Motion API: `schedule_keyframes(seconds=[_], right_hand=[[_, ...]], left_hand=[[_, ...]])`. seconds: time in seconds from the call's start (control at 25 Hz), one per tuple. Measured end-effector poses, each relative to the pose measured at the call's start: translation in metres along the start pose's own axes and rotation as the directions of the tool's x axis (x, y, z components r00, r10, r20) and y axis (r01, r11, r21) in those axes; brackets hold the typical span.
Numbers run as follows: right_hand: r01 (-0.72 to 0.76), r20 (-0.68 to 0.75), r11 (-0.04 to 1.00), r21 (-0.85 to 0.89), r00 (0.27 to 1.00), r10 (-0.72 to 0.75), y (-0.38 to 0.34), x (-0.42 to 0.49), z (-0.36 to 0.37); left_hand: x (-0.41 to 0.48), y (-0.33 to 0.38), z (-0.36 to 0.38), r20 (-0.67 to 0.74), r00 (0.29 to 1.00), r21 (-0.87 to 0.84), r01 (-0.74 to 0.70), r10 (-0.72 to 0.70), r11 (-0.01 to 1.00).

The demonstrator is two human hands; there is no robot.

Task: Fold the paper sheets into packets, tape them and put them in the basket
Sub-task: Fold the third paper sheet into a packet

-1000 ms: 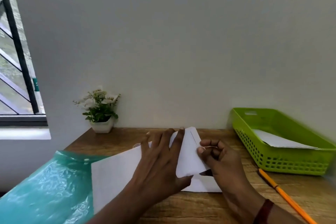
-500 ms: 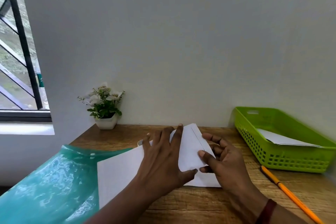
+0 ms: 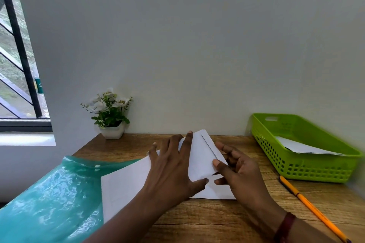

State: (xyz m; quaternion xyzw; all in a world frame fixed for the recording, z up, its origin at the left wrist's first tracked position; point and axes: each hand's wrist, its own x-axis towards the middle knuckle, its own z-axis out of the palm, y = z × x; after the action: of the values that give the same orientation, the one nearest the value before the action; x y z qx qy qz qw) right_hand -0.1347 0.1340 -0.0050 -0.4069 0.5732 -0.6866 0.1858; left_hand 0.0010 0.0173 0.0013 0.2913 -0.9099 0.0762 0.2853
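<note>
A white paper sheet (image 3: 122, 185) lies on the wooden desk (image 3: 207, 219), its right part turned over into a folded flap (image 3: 201, 156). My left hand (image 3: 173, 167) lies flat on the sheet with straight fingers, pressing it down. My right hand (image 3: 237, 169) pinches the flap's right edge between thumb and curled fingers. At the right stands a green basket (image 3: 308, 169) holding a folded white paper packet (image 3: 300, 146).
A teal plastic folder (image 3: 49, 199) lies under the sheet's left part. A small potted plant with white flowers (image 3: 109, 116) stands at the back left by the wall. An orange pencil (image 3: 310, 205) lies in front of the basket. A window (image 3: 15, 65) is at far left.
My right hand's fingers have opened out somewhat and its thumb has slid along the flap's edge. The camera has shifted slightly. The left hand stays pressed on the sheet.
</note>
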Motion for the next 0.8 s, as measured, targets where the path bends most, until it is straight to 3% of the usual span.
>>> schedule_keyframes(seconds=[0.2, 0.44, 0.56, 0.8], right_hand=[[-0.046, -0.053, 0.997, 0.058, 0.997, 0.049, -0.004, 0.000, 0.000], [-0.053, -0.079, 0.998, 0.023, 0.995, 0.054, -0.004, 0.008, -0.009], [-0.034, -0.031, 0.999, 0.011, 0.999, 0.035, -0.008, 0.009, -0.014], [-0.159, 0.158, 0.985, 0.071, 0.977, 0.147, -0.012, 0.012, -0.023]], left_hand=[[0.000, -0.001, -0.002, 0.000, 1.000, -0.015, 0.001, -0.001, 1.000], [0.003, -0.006, -0.005, -0.026, 0.988, 0.020, -0.150, 0.151, 0.988], [0.003, -0.005, -0.011, 0.006, 0.982, 0.049, -0.189, 0.189, 0.981], [0.005, -0.016, -0.010, 0.013, 0.974, 0.021, -0.228, 0.228, 0.973]])
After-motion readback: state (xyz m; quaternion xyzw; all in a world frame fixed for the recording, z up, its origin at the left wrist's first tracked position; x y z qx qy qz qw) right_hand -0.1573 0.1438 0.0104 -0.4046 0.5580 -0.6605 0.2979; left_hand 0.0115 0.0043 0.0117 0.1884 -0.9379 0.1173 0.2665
